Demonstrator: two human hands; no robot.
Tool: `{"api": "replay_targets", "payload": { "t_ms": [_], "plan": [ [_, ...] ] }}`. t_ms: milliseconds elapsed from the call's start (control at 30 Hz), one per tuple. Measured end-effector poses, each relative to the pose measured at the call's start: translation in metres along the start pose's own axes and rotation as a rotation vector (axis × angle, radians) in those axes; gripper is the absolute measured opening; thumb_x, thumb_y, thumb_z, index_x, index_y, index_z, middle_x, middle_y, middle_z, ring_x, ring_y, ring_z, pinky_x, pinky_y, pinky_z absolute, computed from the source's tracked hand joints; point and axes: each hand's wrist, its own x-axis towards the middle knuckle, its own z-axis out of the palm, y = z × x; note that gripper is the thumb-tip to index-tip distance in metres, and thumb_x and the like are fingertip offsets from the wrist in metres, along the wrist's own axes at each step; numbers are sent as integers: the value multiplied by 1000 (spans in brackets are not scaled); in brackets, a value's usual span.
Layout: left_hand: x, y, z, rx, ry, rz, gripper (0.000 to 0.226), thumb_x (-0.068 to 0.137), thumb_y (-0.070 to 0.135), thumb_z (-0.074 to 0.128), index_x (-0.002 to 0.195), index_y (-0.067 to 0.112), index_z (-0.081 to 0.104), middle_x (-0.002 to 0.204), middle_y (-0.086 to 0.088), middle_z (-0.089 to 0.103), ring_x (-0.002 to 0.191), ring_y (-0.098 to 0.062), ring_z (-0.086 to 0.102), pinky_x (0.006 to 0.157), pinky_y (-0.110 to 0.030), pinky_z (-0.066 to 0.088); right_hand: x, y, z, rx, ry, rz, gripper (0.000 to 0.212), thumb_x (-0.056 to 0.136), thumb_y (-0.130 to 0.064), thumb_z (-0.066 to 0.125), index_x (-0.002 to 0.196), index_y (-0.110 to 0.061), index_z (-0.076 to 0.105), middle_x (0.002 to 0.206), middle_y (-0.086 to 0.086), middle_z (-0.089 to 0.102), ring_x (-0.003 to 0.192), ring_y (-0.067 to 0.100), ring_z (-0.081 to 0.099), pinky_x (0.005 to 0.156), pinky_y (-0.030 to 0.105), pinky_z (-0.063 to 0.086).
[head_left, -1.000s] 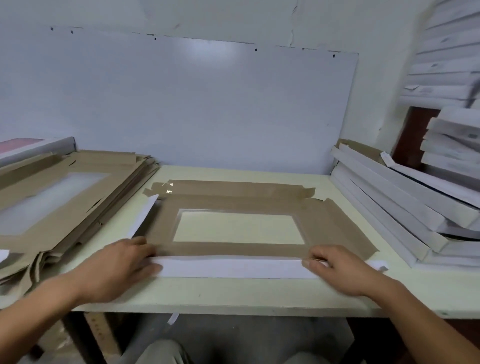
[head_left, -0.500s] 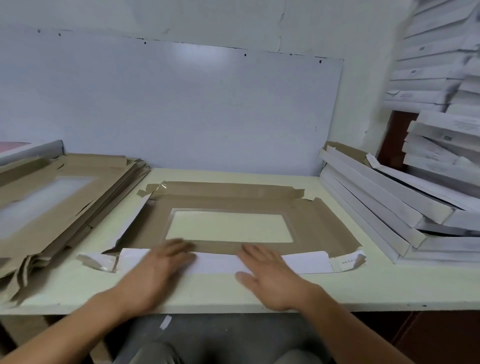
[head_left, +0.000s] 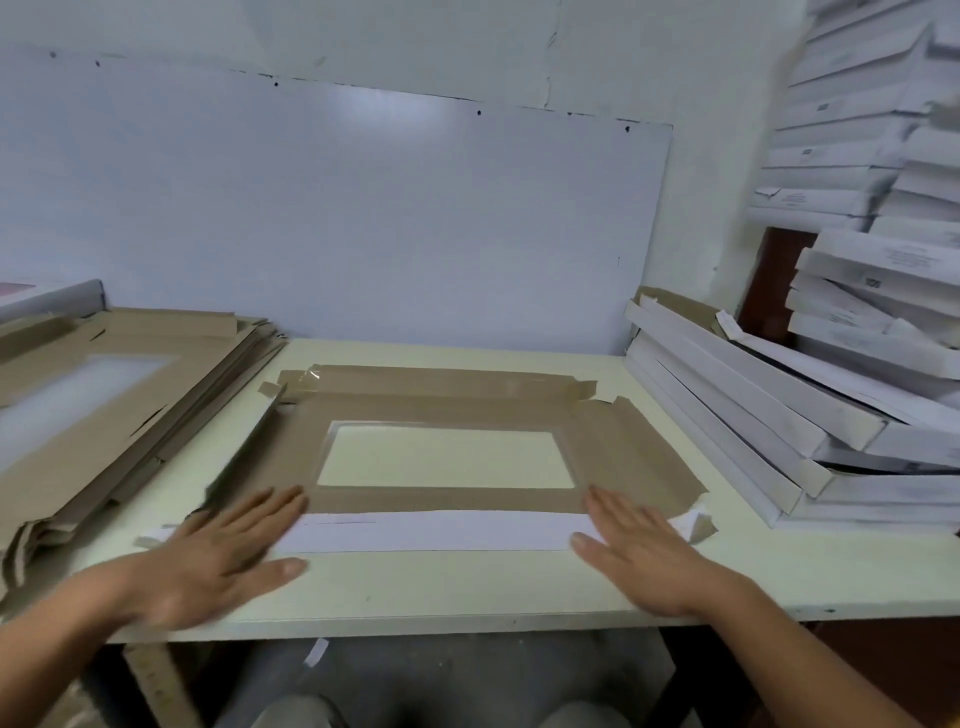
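A flat brown cardboard box blank (head_left: 447, 405) with a rectangular window lies in the middle of the pale table (head_left: 467, 587). Its near flap (head_left: 431, 530) is folded over and shows its white side. My left hand (head_left: 223, 556) presses flat on the left end of that flap, fingers straight. At the flap's right end my right hand (head_left: 639, 551) lies flat too, fingers straight. Small corner tabs stick out beside both hands.
A stack of the same brown windowed blanks (head_left: 104, 415) lies at the left. Folded white boxes (head_left: 779, 415) pile up at the right, with more stacked higher behind (head_left: 857, 130). A white board (head_left: 337, 218) leans against the wall behind the table.
Both hands slid apart along the white flap, from its middle half a second ago out to its two ends. The view shifted slightly.
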Motion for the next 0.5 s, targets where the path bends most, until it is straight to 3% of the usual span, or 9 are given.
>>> {"api": "replay_targets", "payload": {
  "t_ms": [100, 167, 233, 300, 367, 433, 500],
  "plan": [
    [-4, -25, -1, -24, 128, 33, 92, 67, 97, 5, 146, 51, -6, 151, 36, -14, 141, 12, -17, 121, -25, -3, -11, 34, -4, -13, -2, 38, 87, 92, -76, 11, 157, -26, -16, 164, -13, -21, 139, -6, -24, 121, 32, -11],
    [-6, -31, -1, -80, 271, 64, 87, 75, 92, 20, 149, 46, 21, 156, 29, 12, 144, 9, 11, 117, -19, 14, -13, 39, -5, -2, 3, 15, 83, 94, -74, 17, 157, -31, -17, 163, -14, -22, 141, -4, -24, 122, 36, -11],
    [-6, -32, -2, 8, 459, 144, 70, 86, 81, 31, 138, 40, 52, 146, 17, 45, 132, 0, 42, 106, -19, 35, -15, 35, -6, 32, 55, -37, 73, 96, -71, 23, 156, -45, -10, 161, -19, -20, 145, -2, -22, 123, 41, -12],
    [-5, -30, -5, 116, 606, 247, 55, 94, 68, 36, 119, 32, 69, 123, 10, 63, 111, -5, 57, 91, -20, 47, -15, 28, -7, 35, 177, -106, 57, 99, -64, 34, 153, -55, 15, 159, -26, -8, 147, -2, -11, 123, 43, -9],
    [-3, -27, -10, 102, 632, 299, 53, 97, 61, 34, 100, 27, 74, 103, 11, 65, 95, -6, 61, 82, -25, 50, -13, 18, -8, -1, 313, -164, 39, 100, -55, 43, 139, -52, 49, 151, -28, 18, 141, -1, 12, 121, 38, 9],
    [0, -24, -18, 22, 579, 249, 56, 95, 62, 27, 84, 25, 69, 86, 12, 58, 78, -7, 58, 72, -32, 50, -7, 7, -12, 3, 357, -197, 26, 101, -49, 45, 113, -44, 67, 122, -25, 48, 120, 3, 40, 104, 31, 32],
    [7, -23, -26, 42, 528, 120, 56, 91, 63, 23, 77, 23, 59, 78, 8, 55, 71, -12, 54, 69, -34, 45, 0, -2, -18, 97, 342, -209, 29, 102, -46, 44, 77, -41, 59, 86, -15, 52, 91, 11, 51, 84, 35, 44]
  ]
}}
